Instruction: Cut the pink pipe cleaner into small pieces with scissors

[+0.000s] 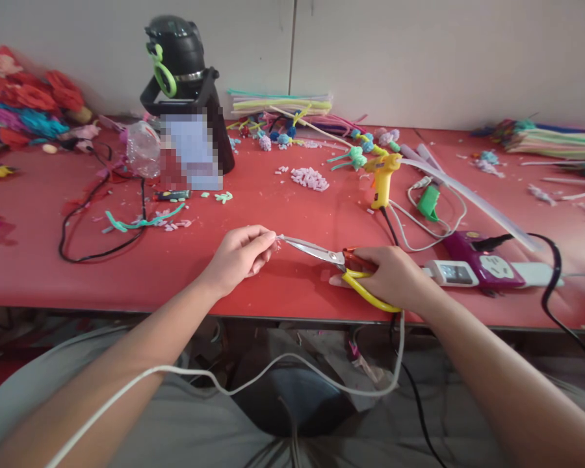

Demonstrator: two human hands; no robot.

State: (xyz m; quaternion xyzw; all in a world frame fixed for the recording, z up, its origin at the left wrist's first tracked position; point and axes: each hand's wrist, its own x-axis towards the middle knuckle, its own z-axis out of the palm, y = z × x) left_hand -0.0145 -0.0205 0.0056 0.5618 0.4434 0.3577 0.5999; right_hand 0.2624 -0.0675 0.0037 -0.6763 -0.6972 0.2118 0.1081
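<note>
My left hand (246,257) is closed in a pinch over the red tabletop. A tiny pale bit shows at its fingertips, too small to name. My right hand (394,276) grips scissors (322,252) with a yellow and an orange handle. Their blades point left and look nearly closed, with the tips right at my left fingertips. Beyond the hands lies a small pile of short lilac pieces (310,179), which look like cut pipe cleaner. A yellow glue gun (382,182) stands behind my right hand, with a long translucent glue stick (472,198) sticking out of it.
A purple power strip (492,265) with a white plug-in device (452,273) lies to the right. A large black bottle (219,140) and a clear plastic bottle (143,149) stand back left. Pipe cleaner bundles (556,140) line the wall. A white cable (287,356) crosses my lap.
</note>
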